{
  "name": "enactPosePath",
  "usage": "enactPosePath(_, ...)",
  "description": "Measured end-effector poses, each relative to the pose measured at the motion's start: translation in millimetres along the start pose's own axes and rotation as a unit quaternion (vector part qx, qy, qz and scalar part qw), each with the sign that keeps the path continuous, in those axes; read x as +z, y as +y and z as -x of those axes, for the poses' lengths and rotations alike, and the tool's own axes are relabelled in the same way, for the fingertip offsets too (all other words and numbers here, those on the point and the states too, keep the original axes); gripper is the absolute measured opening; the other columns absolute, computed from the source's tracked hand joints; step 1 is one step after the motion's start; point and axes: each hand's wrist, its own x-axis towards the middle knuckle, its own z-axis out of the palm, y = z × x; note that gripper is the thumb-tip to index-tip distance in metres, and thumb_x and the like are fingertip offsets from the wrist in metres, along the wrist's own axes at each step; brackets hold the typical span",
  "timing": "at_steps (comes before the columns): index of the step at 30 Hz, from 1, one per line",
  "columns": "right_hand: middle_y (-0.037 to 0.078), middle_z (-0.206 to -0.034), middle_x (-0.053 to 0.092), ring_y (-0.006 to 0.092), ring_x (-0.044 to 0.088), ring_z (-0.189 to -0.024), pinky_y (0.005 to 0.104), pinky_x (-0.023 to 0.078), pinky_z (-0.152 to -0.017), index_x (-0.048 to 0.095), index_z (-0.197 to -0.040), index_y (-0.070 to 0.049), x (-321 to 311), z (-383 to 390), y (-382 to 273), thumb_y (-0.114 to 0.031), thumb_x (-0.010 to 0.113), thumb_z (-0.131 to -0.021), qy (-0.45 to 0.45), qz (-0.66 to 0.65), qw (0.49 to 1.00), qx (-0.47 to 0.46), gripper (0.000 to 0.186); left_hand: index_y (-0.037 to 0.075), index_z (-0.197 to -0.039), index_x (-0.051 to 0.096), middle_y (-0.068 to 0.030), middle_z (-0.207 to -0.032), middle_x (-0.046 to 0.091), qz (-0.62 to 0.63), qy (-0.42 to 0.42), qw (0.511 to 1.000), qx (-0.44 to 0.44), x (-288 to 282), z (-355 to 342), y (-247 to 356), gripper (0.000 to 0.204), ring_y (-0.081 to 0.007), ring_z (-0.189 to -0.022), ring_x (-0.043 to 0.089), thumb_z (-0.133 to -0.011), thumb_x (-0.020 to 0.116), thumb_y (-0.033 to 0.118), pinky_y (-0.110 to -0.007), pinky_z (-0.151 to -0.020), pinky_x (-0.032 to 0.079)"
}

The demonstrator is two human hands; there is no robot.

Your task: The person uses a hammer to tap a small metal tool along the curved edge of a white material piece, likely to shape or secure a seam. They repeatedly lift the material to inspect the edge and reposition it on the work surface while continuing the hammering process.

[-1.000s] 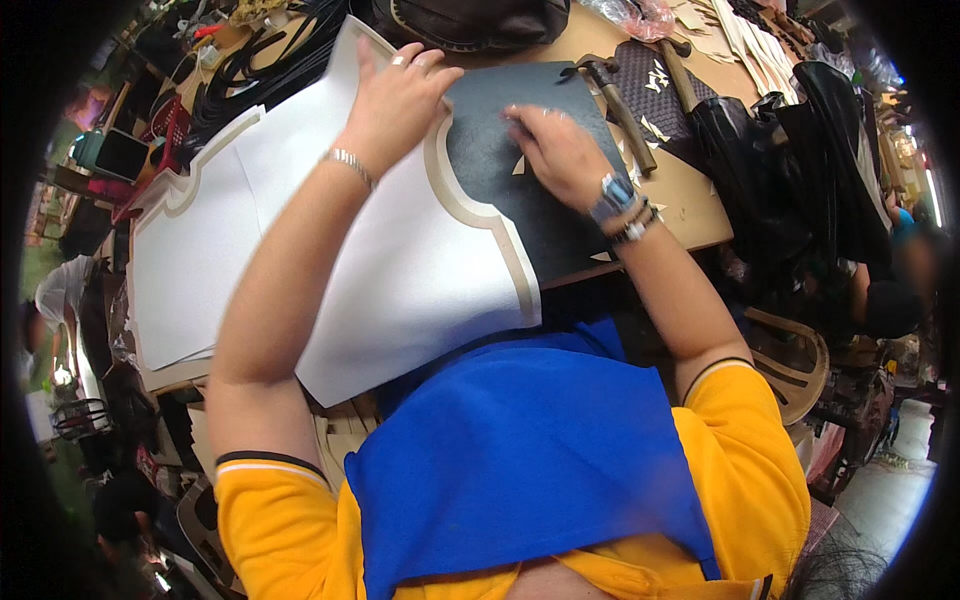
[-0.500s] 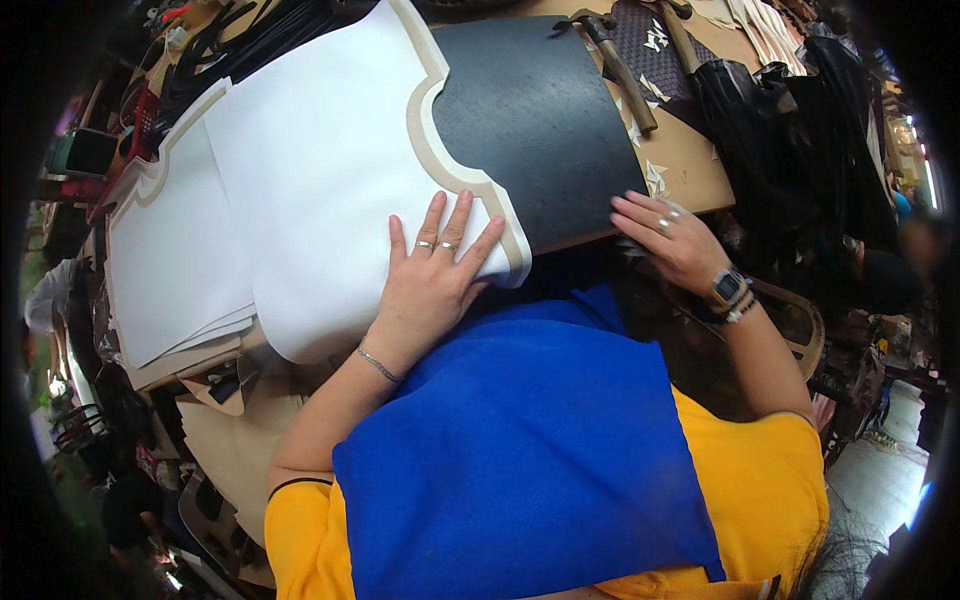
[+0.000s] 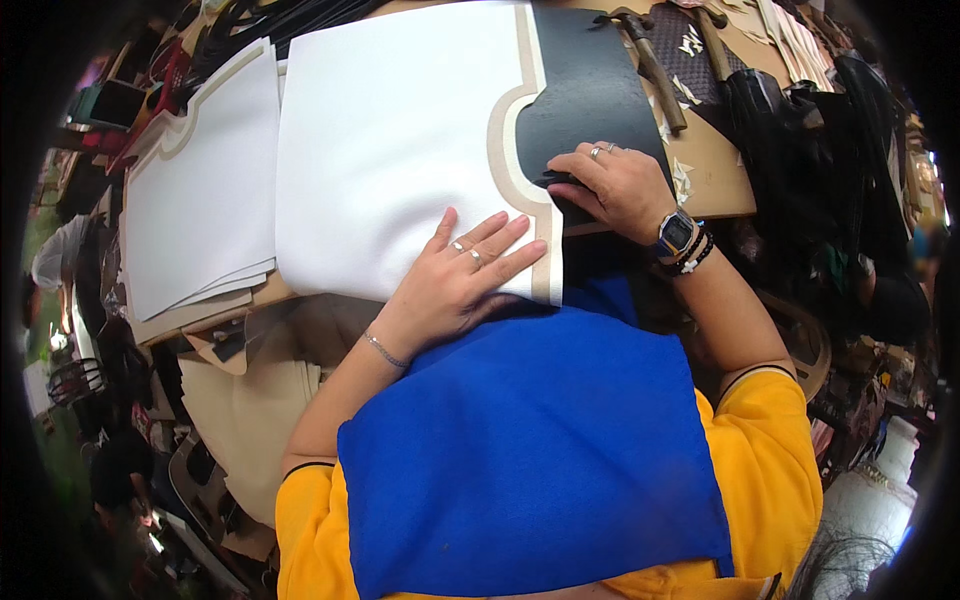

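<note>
A large white sheet [image 3: 400, 130] with a beige band [image 3: 504, 150] along its notched right edge lies over a black board [image 3: 600, 90]. My left hand [image 3: 455, 280] rests open on the sheet's near right corner, fingers spread, and the sheet ripples beside it. Over the black board, next to the notch, my right hand [image 3: 620, 190] is closed, thumb and fingers drawn together. Something small and dark shows at its fingertips, too little of it to name. Left of the sheet lies a stack of similar white pieces [image 3: 205, 200] with beige edging.
Two hammers [image 3: 655, 75] lie beyond the board among white scraps [image 3: 683, 182]. Black material [image 3: 770, 130] hangs over the table's right side. Beige sheets [image 3: 245, 410] sit below the table at left. A blue cloth [image 3: 530, 460] covers my lap and front.
The white sheet has shifted right over the black board, my left hand moving with it. My right hand has come left from the board's edge to the notch, its fingers now closed.
</note>
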Motion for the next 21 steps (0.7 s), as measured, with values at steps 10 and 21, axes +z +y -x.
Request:
enactPosePath(10,-0.002,-0.079,0.063,0.0173,0.064,-0.070,0.0302,0.051,-0.059,0.063,-0.097,-0.017,5.6,-5.0,13.1,-0.030,0.071,-0.083,0.039,0.032,0.996,-0.077,0.021,0.023,-0.142,0.050,-0.0048,-0.149,0.046,0.039,0.034,0.999,0.008,5.5,1.3,-5.6,0.064,-0.0239,-0.138,0.042,-0.081,0.069,0.028,-0.054,-0.118,0.016)
enactPosePath(21,-0.003,-0.074,0.061,0.0150,0.062,-0.068,0.0293,0.051,-0.057,0.063,-0.094,-0.017,10.5,-3.0,15.4,-0.027,0.069,-0.084,0.050,0.032,0.994,-0.092,0.015,0.022,-0.141,0.050,-0.0057,-0.148,0.047,0.054,0.038,0.998,0.008,4.9,1.2,-6.2,0.062,-0.0250,-0.138,0.043,-0.082,0.068,0.029,-0.054,-0.118,0.016)
